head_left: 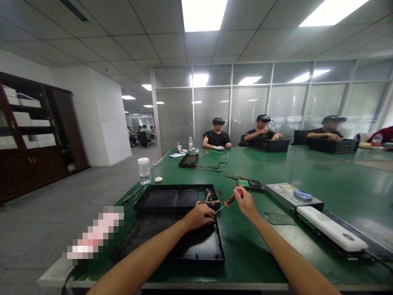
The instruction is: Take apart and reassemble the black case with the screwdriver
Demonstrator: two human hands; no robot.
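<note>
My right hand (245,200) is closed around the handle of a screwdriver (230,200) with an orange and black grip. Its thin shaft slants down to the left, and the tip ends beside the fingers of my left hand (199,216). That hand is curled at the upper right corner of a black plastic tray-like housing (196,241), and what its fingers pinch is hidden. Just behind lies a second black housing half (172,196), with brown ribbon wires (211,198) at its right end.
To the right are a metal box (285,192) with a blue roll (303,195), a white elongated device (331,227) and a green circuit board (244,183). Tweezers (132,196) and a clear jar (144,172) stand left. Several people sit across the green table (245,258).
</note>
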